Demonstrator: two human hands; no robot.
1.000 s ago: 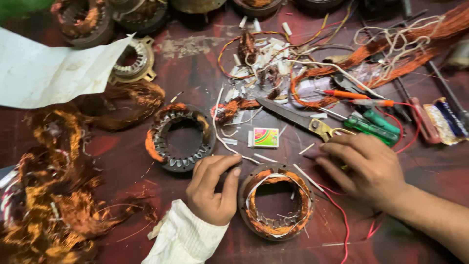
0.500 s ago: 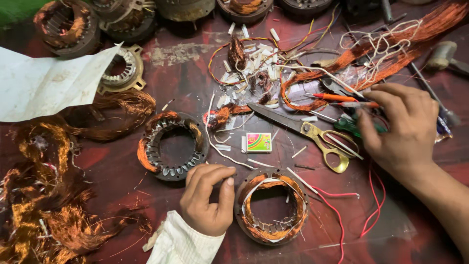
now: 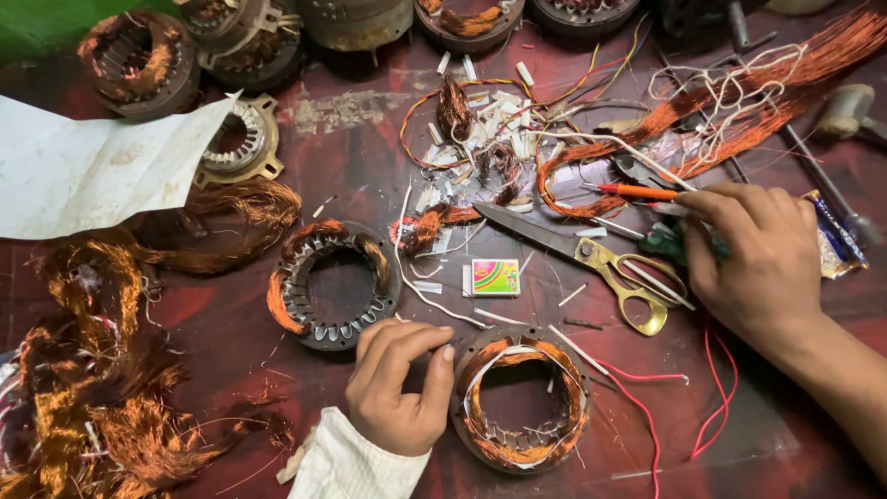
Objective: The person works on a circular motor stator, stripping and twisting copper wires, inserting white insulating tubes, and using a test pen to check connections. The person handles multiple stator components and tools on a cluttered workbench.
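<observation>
The wound stator ring (image 3: 520,399) lies flat near the bench (image 3: 231,323) front edge, its bore facing up. The left hand (image 3: 399,388) grips its left rim. The right hand (image 3: 753,259), fingers curled, closes on green-handled tools (image 3: 667,242) beside the scissors (image 3: 591,259).

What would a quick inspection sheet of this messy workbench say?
Surface: dark red table, scuffed.
Job's things: wound stator at left hand; second stator beside it.
Clutter: scissors, small box, white paper, loose copper wire, white sleeve bits.
Grips: left hand rests against the wound stator's rim; right hand lies over green-handled tools.
Cables: red wires.
Surroundings: more stators along the far edge.
</observation>
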